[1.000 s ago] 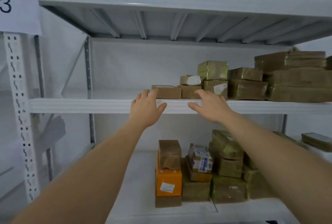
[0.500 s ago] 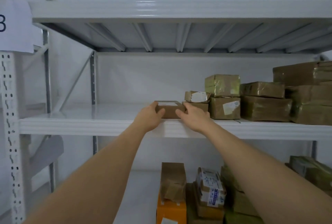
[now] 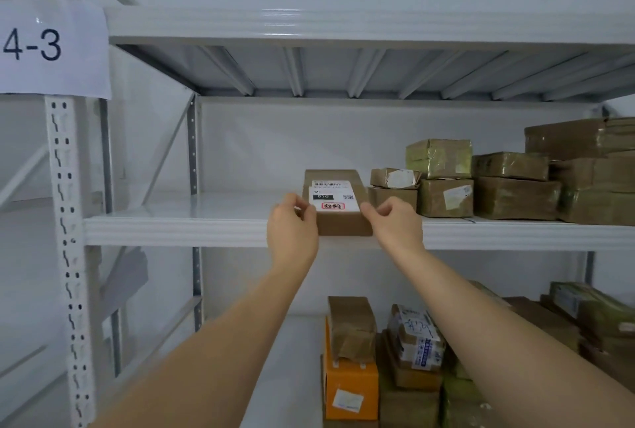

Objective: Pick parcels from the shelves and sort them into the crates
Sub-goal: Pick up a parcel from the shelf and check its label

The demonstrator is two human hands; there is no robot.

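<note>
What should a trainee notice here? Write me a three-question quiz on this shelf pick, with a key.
1. True or false: both hands grip the same parcel.
2. Where does the labelled parcel sit: A) at the front edge of the middle shelf, B) on the bottom shelf, C) in a crate?
3. Fill in: the sign on the rack post reads ____.

Key
1. True: the left hand holds its left side and the right hand its right side.
2. A: its front end sticks out over the edge of the middle shelf, left of the other parcels.
3. 4-3, on the sign.
</note>
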